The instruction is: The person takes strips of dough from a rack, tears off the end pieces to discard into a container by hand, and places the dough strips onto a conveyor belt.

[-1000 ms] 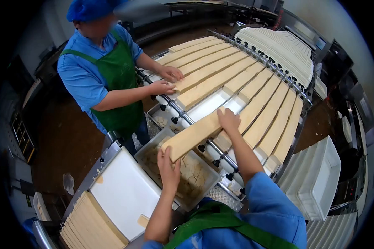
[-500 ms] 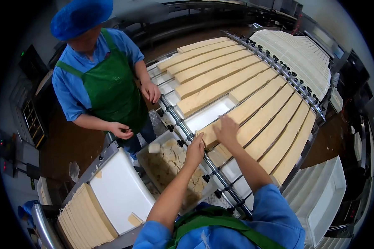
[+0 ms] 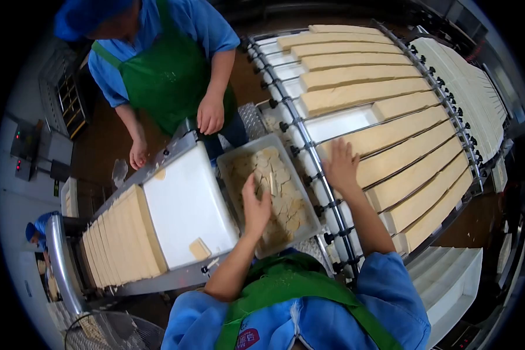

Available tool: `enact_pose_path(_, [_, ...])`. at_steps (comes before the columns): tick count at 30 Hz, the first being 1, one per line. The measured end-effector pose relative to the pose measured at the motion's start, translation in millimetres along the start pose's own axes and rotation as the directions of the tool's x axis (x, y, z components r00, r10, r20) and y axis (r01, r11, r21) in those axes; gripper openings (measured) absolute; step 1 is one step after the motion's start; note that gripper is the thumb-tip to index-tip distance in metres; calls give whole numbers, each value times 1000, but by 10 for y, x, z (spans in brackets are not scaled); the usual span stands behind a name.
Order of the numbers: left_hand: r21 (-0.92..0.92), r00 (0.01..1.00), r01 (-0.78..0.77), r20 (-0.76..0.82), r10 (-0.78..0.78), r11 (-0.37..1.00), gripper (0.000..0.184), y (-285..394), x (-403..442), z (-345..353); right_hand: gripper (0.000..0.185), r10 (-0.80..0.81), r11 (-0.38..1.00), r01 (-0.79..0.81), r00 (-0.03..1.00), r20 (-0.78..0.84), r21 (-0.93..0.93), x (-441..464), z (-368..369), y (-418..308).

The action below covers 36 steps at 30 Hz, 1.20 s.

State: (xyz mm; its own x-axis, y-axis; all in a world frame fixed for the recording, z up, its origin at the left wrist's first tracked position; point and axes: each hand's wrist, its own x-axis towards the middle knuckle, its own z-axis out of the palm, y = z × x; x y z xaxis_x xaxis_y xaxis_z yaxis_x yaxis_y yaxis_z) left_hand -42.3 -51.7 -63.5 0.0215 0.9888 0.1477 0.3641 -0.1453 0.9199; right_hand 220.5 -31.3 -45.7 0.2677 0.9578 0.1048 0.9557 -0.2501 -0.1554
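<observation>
- The right hand spreads, gripping nothing, over the near end of a slab on the table; hard pressing could dent it.
- The left hand, half-curled, apparently empty, hangs above the scrap bin.

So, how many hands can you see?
4. Over the scrap bin: wearer's left hand. At a pale slab: wearer's right hand. By the white table: other worker's left hand. Beside its edge: other worker's right hand. A far person's may be hidden.

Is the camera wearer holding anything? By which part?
The right hand rests open on a slab near one end, holding nothing. Whether the left hand, over the scrap bin, holds anything is unclear.
</observation>
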Motion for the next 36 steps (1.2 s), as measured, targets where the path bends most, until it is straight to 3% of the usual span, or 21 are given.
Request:
enact_pose_path(3, [95,986,115,-128,-102,989,59,-333,-334,-649,77,44,998,-46,998,51,48,-238,-310,33])
enact_pose_path(5, [307,969,174,-223,-107,936,64,-758,-621,-1155,83,67,995,-72,994,92,63,-422,-371,84])
enact_pose_path(7, [630,956,276,-256,-141,726,73,-976,-917,-1631,91,86,995,-77,981,174,-58,-562,-381,162])
enact_pose_path(8, [625,955,278,-257,-144,730,73,-938,-985,-1749,89,99,995,-96,989,107,-34,-582,-313,209])
enact_pose_path(9, [681,878,464,-267,-398,566,76,-817,-1046,-1879,89,94,995,-91,990,105,-39,-590,-267,267])
enact_pose_path(10, [724,728,593,-297,-618,351,78,-751,-1089,-1958,88,115,985,-109,993,35,-133,-592,-239,317])
enact_pose_path(11, [719,725,599,-301,-619,352,78,-758,-1112,-1980,87,126,966,-132,991,-38,-223,-592,-207,357])
enact_pose_path(13, [741,730,526,-140,-669,418,75,-754,-1148,-1959,83,147,975,-159,986,-84,-157,-611,-199,368])
enact_pose_path(15, [701,812,479,-126,-570,529,67,-890,-1157,-1802,81,174,978,-186,977,-123,-92,-645,-194,324])
enact_pose_path(17, [682,852,441,-113,-512,583,67,-783,-1075,-1616,82,161,983,-169,982,-103,-73,-678,-273,174])
enact_pose_path(19, [608,875,413,-60,-480,678,64,-759,-953,-1423,88,143,984,-140,990,15,-111,-712,-313,102])
enact_pose_path(21, [245,930,323,96,-354,914,63,-758,-861,-1267,94,133,987,-134,991,-17,-92,-664,-241,129])
enact_pose_path(25, [88,965,126,218,-143,988,62,-416,-871,-1072,100,152,977,-140,987,61,-163,-593,-280,75])
enact_pose_path(30, [5,915,167,372,-157,986,55,-279,-1039,-1101,107,196,969,-177,976,97,-173,-549,-251,74])
enact_pose_path(33, [3,912,165,380,-154,986,52,-313,-1130,-1183,110,206,972,-197,976,63,-127,-543,-245,88])
enact_pose_path(36, [-5,927,137,353,-127,991,48,-365,-1176,-1296,100,191,970,-175,978,81,-171,-553,-286,64])
